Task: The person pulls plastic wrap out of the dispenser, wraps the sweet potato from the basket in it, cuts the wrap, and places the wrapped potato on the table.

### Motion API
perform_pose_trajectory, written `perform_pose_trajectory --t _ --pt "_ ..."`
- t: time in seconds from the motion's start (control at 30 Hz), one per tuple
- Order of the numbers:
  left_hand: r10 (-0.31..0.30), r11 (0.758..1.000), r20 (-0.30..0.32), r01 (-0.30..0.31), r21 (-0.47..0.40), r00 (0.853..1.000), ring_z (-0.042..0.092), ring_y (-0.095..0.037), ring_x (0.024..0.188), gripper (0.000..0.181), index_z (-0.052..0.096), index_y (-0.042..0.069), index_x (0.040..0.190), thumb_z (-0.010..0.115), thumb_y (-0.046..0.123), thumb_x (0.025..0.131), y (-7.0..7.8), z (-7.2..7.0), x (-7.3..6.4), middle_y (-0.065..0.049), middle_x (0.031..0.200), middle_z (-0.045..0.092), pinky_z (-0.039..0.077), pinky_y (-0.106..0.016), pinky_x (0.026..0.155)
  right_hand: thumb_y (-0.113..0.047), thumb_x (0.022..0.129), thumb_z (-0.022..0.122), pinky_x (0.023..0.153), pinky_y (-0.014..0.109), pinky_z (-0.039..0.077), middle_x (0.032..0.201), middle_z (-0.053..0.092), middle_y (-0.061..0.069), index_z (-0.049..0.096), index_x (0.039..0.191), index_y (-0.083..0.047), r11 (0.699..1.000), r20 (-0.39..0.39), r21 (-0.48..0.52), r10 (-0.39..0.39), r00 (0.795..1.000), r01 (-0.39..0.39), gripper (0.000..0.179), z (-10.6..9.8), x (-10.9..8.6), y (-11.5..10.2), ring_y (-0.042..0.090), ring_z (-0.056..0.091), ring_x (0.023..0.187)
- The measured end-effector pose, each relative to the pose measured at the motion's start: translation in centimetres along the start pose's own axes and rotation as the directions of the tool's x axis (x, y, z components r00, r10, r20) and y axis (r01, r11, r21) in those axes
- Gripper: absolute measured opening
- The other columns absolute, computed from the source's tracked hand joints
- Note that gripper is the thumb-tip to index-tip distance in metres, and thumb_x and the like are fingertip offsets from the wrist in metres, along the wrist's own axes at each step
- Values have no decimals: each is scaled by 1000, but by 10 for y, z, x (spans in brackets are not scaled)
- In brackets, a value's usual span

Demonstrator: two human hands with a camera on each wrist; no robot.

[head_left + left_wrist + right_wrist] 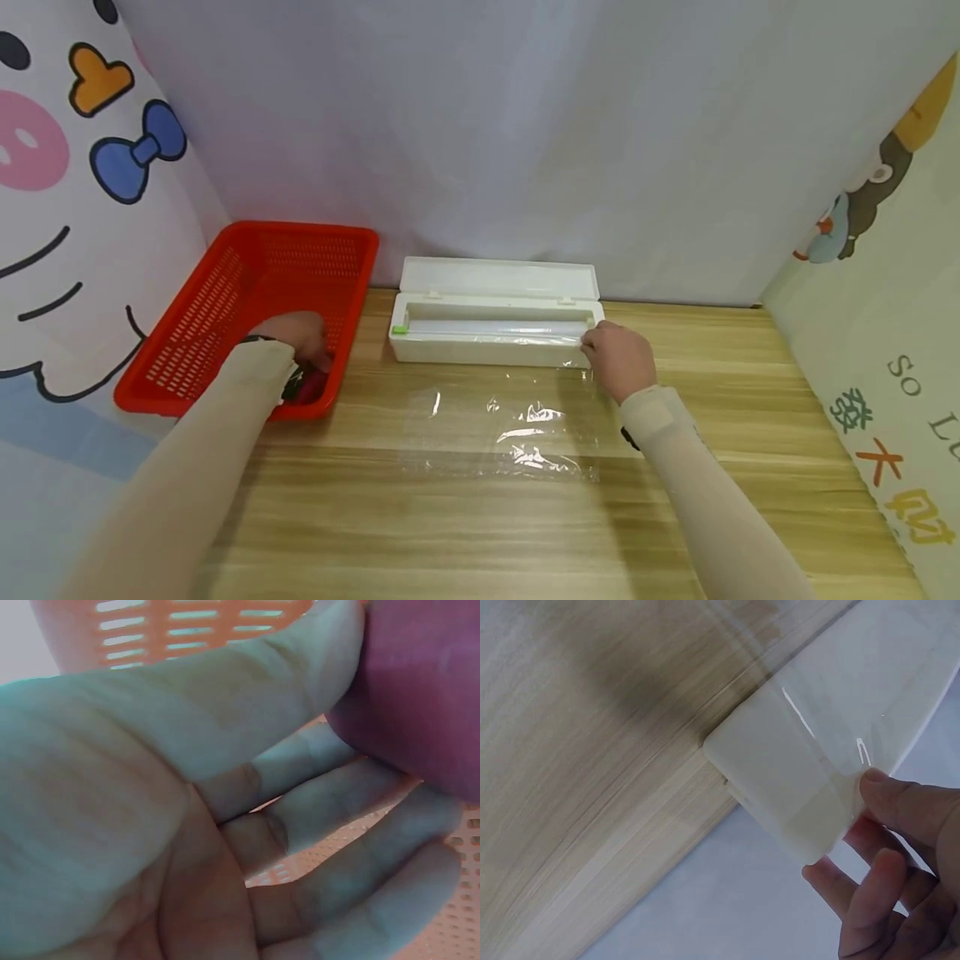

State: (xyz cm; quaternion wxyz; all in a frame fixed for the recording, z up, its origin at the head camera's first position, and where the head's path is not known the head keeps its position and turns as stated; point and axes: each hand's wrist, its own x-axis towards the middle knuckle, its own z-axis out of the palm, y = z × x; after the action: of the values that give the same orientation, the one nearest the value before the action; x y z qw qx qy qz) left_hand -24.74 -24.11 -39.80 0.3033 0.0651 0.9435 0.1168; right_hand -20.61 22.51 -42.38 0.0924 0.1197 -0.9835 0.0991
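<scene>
In the head view a white cling film dispenser [491,353] stands with its lid [498,277] tipped back. A sheet of clear cling film [495,425] runs from it over the front onto the table. My right hand [621,358] holds the dispenser's right front corner, thumb on the film-covered edge; the right wrist view shows the fingers [881,877] curled around the white end. Inside the red basket [360,308], my left hand [296,333] grips a smooth dark red object [427,697] between thumb and fingers. Its kind is unclear, as most of it is hidden.
The basket stands at the left, close to the back curtain [525,150]. A green slider [400,330] sits at the dispenser's left end. Wood-grain tabletop [450,533] spreads in front. Printed cloths [870,350] hang at both sides.
</scene>
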Motion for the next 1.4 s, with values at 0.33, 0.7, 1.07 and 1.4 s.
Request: perform_pose_trajectory --t 0.33,0.7,1.07,1.4 --pt "-52 996 -31 55 76 998 54 -21 74 19 69 7 81 80 21 88 5 5 4 -6 78 61 47 -34 69 -8 94 73 59 44 54 81 69 8 81 89 -10 1000 -10 0 4 1000 -4 9 0 -2 -2 23 61 64" --pt "-85 996 -43 87 35 995 59 -25 77 17 71 5 88 82 18 86 7 7 3 -10 82 65 50 -36 71 -8 94 74 59 44 54 80 68 8 80 87 -10 1000 -10 -6 6 1000 -6 9 3 -2 0 23 60 63" --pt "-59 996 -77 63 60 995 59 -24 74 19 71 5 86 84 18 84 10 6 1 -9 80 64 51 -35 69 -7 94 73 55 42 52 76 65 8 77 81 -10 1000 -16 -20 3 1000 -3 14 -1 -3 -1 21 56 60" --pt "-63 996 -42 66 62 997 57 -22 72 14 72 5 82 79 17 87 11 7 0 -8 78 65 50 -35 68 -6 95 72 56 43 53 78 66 8 78 84 -9 1000 -20 -22 3 1000 -4 13 0 -2 -2 22 58 62"
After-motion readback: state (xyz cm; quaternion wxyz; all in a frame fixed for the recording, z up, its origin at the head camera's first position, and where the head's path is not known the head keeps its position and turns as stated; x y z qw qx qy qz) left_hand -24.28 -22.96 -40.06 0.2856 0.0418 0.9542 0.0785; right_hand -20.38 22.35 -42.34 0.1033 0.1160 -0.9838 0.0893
